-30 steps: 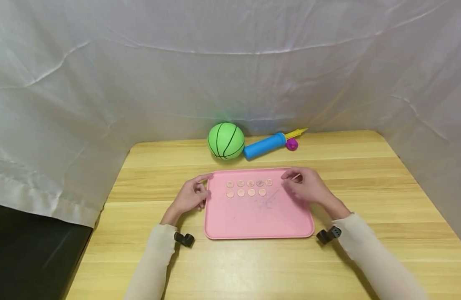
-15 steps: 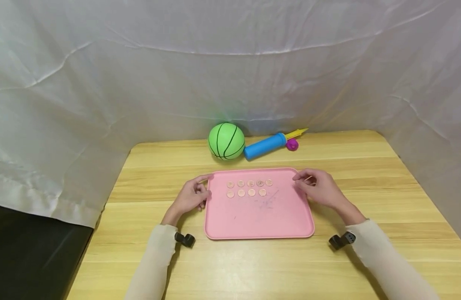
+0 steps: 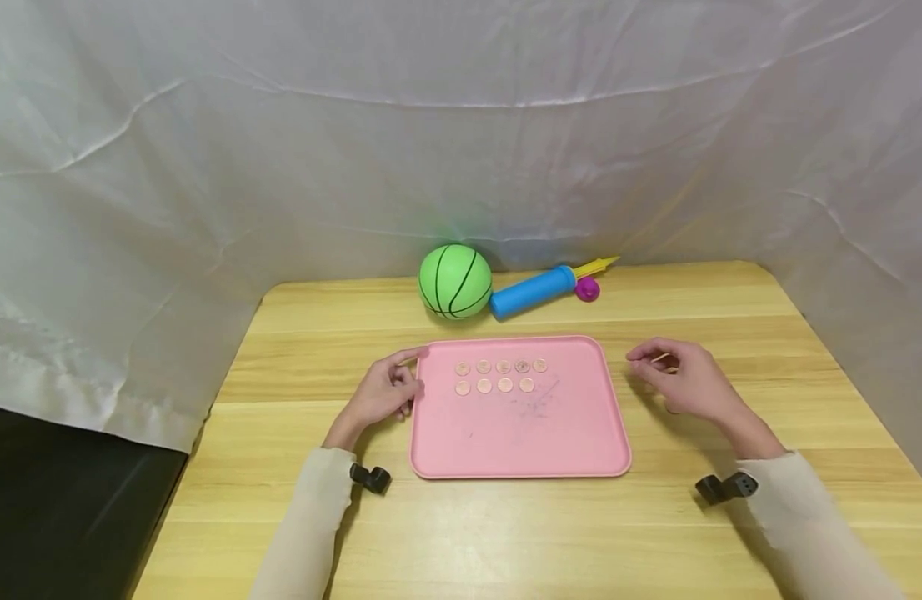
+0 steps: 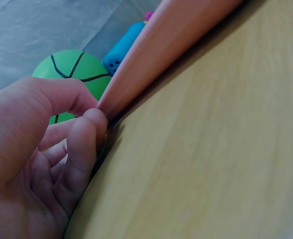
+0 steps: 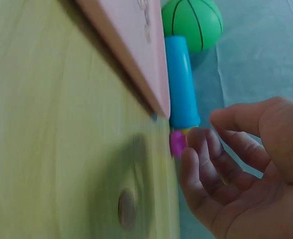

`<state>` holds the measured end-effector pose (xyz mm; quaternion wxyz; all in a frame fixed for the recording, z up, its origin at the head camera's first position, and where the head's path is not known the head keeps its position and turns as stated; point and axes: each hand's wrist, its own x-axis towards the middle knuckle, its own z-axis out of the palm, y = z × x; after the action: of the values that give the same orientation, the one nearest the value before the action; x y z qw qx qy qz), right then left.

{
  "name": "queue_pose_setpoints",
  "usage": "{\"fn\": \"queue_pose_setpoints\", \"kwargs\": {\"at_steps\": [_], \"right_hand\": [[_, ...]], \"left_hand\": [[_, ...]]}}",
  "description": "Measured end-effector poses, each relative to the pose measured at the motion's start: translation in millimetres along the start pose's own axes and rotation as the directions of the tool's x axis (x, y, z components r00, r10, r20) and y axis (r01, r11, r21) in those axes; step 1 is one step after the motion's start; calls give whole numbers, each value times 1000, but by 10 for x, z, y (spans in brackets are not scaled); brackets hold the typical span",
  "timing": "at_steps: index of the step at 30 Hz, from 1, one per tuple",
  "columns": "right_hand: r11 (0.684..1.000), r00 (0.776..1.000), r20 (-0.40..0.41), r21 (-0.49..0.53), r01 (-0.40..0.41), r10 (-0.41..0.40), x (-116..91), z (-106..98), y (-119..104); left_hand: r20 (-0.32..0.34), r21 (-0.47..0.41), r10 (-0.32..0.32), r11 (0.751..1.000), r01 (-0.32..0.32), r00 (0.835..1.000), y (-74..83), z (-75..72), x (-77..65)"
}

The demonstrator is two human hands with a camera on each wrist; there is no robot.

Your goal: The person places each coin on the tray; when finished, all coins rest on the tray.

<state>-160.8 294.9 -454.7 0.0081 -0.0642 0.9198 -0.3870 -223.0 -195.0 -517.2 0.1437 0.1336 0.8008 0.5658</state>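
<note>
My left hand (image 3: 382,390) pinches the left rim of a pink tray (image 3: 551,446) near its far corner. In the left wrist view the fingertips meet at the edge of the tray (image 4: 151,57). Several round coins (image 3: 505,385) lie flat on the tray in two rows towards its far side. To the right of the tray, my right hand (image 3: 686,379) is held over the table with loosely curled fingers, and no thing shows between them. In the right wrist view a small brown oval disc (image 5: 126,209) shows over the table within the hand's shadow.
Behind the tray stand a green ball (image 3: 455,282) with black lines and a blue hand pump (image 3: 532,292) with a yellow nozzle (image 3: 596,267). A small purple piece (image 3: 587,289) lies by the nozzle. Grey cloth (image 3: 461,167) hangs behind the wooden table (image 3: 506,533).
My right hand has moved right, from over the tray's far right corner to beside the tray. The left hand stays at the rim, and the rows of coins look the same.
</note>
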Motion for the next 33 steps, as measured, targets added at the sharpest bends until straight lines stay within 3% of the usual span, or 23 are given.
{"fn": "queue_pose_setpoints", "kwargs": {"at_steps": [11, 19, 23, 33], "right_hand": [[996, 1000, -6, -94, -8, 8, -182, -205, 302], [987, 991, 4, -91, 133, -133, -271, -273, 433], [982, 986, 27, -82, 168, -166, -300, -257, 475], [992, 995, 94, -112, 53, -43, -325, -190, 520]], "left_hand": [[2, 0, -1, 1000, 1, 1000, 24, 5, 6], [3, -3, -6, 1000, 6, 1000, 29, 4, 2], [0, 0, -8, 1000, 8, 1000, 28, 1, -4], [-3, 3, -18, 1000, 18, 1000, 35, 2, -14]]}}
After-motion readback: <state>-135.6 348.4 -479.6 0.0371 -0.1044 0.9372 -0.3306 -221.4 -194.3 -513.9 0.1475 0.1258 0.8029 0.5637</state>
